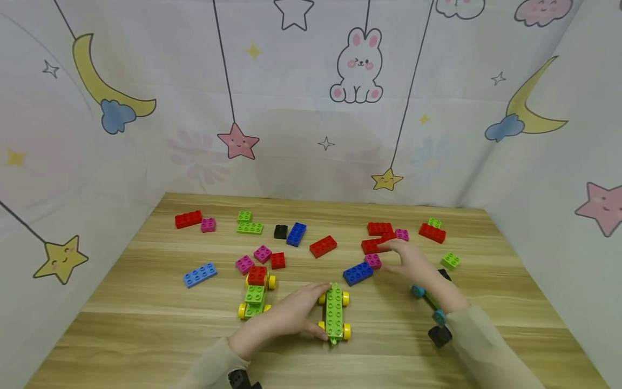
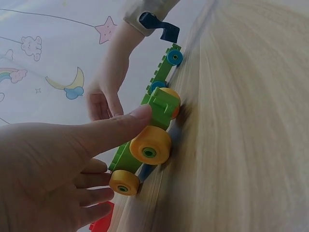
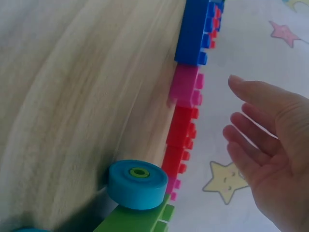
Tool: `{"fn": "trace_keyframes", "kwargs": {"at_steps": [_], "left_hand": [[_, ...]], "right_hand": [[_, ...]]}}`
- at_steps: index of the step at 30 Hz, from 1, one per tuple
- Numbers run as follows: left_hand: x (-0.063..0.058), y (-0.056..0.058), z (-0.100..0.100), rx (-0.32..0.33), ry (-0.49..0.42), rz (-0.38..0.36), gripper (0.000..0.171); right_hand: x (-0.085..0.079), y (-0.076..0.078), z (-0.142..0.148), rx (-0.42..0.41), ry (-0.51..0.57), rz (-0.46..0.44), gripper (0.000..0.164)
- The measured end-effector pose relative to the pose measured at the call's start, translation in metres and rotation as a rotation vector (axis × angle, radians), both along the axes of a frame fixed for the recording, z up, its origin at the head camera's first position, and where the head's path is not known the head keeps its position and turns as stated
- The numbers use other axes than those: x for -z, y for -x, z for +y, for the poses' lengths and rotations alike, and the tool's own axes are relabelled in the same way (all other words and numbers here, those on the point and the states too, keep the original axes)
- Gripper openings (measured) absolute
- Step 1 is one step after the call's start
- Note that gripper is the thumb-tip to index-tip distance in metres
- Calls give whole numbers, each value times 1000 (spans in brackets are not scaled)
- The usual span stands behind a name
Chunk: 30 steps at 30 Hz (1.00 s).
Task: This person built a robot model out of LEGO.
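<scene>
In the head view my left hand [image 1: 289,314] holds a green toy car base [image 1: 334,312] with yellow wheels, spanning its length between thumb and fingers. The left wrist view shows the thumb [image 2: 140,116] against one end of the base. My right hand [image 1: 410,263] is over the right side of the table, near red bricks [image 1: 373,246] and a pink brick [image 1: 373,261]. Nothing lies between its loosely bent fingers [image 3: 251,130] in the right wrist view. A blue brick [image 1: 358,274] lies between the two hands.
Left of my left hand stands another yellow-wheeled car [image 1: 255,294] with green and red bricks on it. A blue-wheeled green base [image 1: 430,301] sits partly under my right forearm. Several loose bricks, including a light blue one [image 1: 200,275], lie across the wooden table [image 1: 146,335].
</scene>
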<state>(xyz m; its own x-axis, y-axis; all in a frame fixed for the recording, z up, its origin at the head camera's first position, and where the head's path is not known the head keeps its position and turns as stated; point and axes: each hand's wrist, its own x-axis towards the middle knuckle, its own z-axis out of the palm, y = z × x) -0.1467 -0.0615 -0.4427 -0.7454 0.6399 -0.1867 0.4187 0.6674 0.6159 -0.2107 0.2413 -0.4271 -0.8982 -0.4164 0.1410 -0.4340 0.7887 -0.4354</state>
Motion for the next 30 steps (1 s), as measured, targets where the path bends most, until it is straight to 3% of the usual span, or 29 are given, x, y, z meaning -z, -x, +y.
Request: {"fn": "trace_keyframes", "kwargs": {"at_steps": [12,30], "left_hand": [[0,0,0,-11,-1,-10,98],[1,-1,0,-16,-1,-15,97]], "right_hand": [[8,18,1,10,-48,-109,42],[14,22,-6,-46,-106,-74,37]]}}
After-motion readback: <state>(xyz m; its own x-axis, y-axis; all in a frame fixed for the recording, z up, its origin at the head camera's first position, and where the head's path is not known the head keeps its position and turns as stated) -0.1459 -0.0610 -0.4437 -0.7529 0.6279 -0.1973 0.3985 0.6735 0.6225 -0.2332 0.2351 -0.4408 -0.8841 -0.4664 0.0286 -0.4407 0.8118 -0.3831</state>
